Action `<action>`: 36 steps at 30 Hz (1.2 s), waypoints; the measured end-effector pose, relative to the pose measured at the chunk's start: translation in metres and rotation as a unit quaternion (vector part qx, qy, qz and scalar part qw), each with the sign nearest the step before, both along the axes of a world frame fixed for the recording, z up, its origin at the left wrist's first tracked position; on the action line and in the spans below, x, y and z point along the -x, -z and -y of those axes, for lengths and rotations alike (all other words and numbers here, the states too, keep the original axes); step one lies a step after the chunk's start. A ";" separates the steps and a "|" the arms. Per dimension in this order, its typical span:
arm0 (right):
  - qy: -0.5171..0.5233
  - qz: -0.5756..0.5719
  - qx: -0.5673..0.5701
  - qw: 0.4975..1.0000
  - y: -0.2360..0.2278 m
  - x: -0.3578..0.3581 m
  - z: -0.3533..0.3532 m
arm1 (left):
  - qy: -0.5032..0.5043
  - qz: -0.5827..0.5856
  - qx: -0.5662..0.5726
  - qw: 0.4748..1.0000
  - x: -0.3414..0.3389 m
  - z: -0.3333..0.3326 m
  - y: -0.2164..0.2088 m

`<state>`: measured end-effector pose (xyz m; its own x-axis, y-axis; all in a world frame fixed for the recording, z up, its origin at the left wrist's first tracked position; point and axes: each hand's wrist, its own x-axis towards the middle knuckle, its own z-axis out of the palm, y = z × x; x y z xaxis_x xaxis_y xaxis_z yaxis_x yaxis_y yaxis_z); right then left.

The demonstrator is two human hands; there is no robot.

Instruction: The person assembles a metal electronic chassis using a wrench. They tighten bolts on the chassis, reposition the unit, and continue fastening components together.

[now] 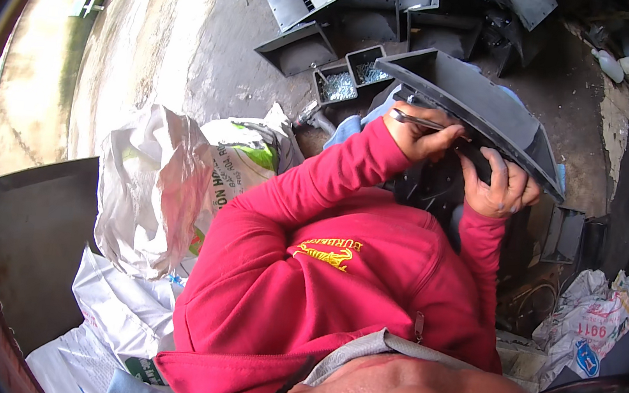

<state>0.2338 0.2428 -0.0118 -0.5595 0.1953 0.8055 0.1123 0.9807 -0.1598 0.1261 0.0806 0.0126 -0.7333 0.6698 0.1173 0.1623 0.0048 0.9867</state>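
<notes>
A black, shallow tray-shaped part (491,100) with a raised rim is tilted in front of me, above my lap. My left hand (422,135) is closed around a shiny metal wrench (416,119), close under the part's near edge. My right hand (498,186) has its fingers bent against the same edge, farther right, gripping the part. The thumb and whatever lies behind those fingers are partly hidden. A small bolt-like piece (411,98) sticks out beneath the part's left corner.
Two small bins (334,101) of silvery screws stand on the floor ahead. Several similar black parts (297,49) lie beyond them. White sacks (146,191) crowd my left, and another sack (589,324) lies at right. White bottles (609,66) stand far right.
</notes>
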 end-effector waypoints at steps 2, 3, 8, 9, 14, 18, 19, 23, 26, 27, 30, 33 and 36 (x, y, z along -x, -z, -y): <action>0.008 0.007 -0.009 1.000 0.000 0.002 0.000 | 0.013 0.123 0.001 0.992 0.001 -0.001 -0.008; 0.019 0.036 -0.012 0.999 -0.003 0.000 0.001 | 0.016 0.153 0.017 0.988 0.002 -0.001 -0.009; -0.018 0.061 0.017 0.998 -0.052 -0.016 -0.005 | -0.014 0.017 -0.076 0.997 0.015 0.010 -0.039; -0.051 0.012 0.007 0.999 -0.069 -0.024 -0.002 | -0.040 0.031 -0.081 0.995 0.024 0.023 -0.049; -0.126 0.113 -0.076 0.983 -0.156 0.028 0.041 | -0.185 0.051 -0.044 0.980 0.079 0.097 -0.016; -0.148 0.220 -0.124 0.956 -0.109 0.085 0.044 | -0.233 -0.155 0.223 0.934 0.080 0.099 0.027; -0.178 0.167 -0.130 0.961 -0.102 0.089 0.032 | -0.186 -0.079 0.162 0.966 0.077 0.092 0.032; -0.217 0.176 0.018 0.960 -0.114 0.067 0.002 | -0.191 0.212 -0.056 0.957 0.082 0.064 0.095; -0.137 0.048 0.128 0.981 -0.128 0.050 -0.066 | -0.139 0.087 -0.144 0.976 0.082 0.039 0.070; -0.206 -0.028 0.281 0.937 -0.123 0.051 -0.075 | -0.135 -0.032 -0.153 0.979 0.096 0.027 0.067; -0.319 -0.228 0.582 0.712 -0.128 0.057 -0.083 | -0.066 -0.145 -0.117 0.980 0.102 0.019 -0.007; -0.374 -0.227 0.670 0.599 -0.117 0.092 -0.093 | 0.012 -0.098 -0.117 0.988 0.126 0.015 -0.029; -0.368 -0.237 0.700 0.564 -0.094 0.107 -0.107 | -0.086 -0.202 -0.087 0.972 0.113 -0.004 -0.031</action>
